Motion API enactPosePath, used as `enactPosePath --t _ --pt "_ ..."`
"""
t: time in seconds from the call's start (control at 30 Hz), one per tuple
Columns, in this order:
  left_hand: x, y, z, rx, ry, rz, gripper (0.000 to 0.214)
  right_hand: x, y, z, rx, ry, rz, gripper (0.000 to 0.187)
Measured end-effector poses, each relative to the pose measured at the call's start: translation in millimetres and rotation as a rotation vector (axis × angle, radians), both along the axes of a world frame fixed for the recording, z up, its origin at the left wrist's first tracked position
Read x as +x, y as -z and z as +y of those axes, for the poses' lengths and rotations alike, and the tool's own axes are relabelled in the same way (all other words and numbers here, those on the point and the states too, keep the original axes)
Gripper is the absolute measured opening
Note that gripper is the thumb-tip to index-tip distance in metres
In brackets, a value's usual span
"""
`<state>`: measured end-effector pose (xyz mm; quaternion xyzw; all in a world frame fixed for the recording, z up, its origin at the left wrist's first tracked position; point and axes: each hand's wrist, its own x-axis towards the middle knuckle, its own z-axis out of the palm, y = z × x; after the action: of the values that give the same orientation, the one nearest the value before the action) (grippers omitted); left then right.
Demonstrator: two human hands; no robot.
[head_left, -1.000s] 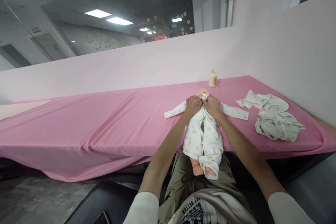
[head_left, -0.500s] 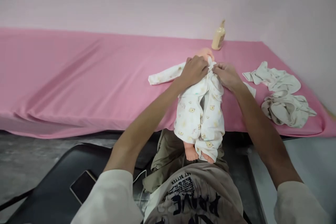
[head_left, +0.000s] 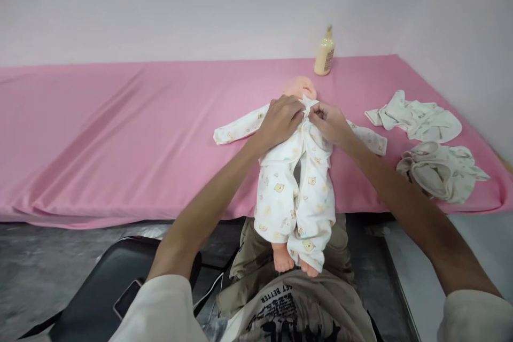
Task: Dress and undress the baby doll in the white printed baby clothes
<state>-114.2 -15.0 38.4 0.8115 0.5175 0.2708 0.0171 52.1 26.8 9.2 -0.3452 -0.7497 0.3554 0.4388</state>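
Observation:
A baby doll (head_left: 300,87) lies face up on the pink table cover (head_left: 120,117), its legs hanging over the front edge toward my lap. It wears a white sleepsuit (head_left: 296,192) with small bear prints, open down the front below the chest. My left hand (head_left: 280,120) and my right hand (head_left: 331,123) meet at the doll's neck, both pinched on the sleepsuit's collar. The doll's bare feet (head_left: 292,263) show below the suit's legs. Both empty sleeves lie spread out sideways on the cover.
A cream bottle (head_left: 324,54) stands at the back by the wall. Two crumpled white garments (head_left: 425,144) lie on the right part of the cover. A black chair with a phone (head_left: 126,299) on it is at the lower left. Grey floor lies below.
The view has tilted down and settled closer on the doll. Both hands have stayed at the collar, drawing its two edges together at the neck.

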Motion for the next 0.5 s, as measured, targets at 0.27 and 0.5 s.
enactPosePath --t 0.27,0.5 --pt "0.4 6.4 -0.7 -0.024 -0.052 -0.089 0.024 -3.6 15.1 -15.4 0.052 0.199 0.021 0.012" --pt "-3.8 10.9 -0.9 -0.008 -0.040 -0.185 0.022 -4.6 22.1 -16.1 0.031 0.204 0.032 0.014"
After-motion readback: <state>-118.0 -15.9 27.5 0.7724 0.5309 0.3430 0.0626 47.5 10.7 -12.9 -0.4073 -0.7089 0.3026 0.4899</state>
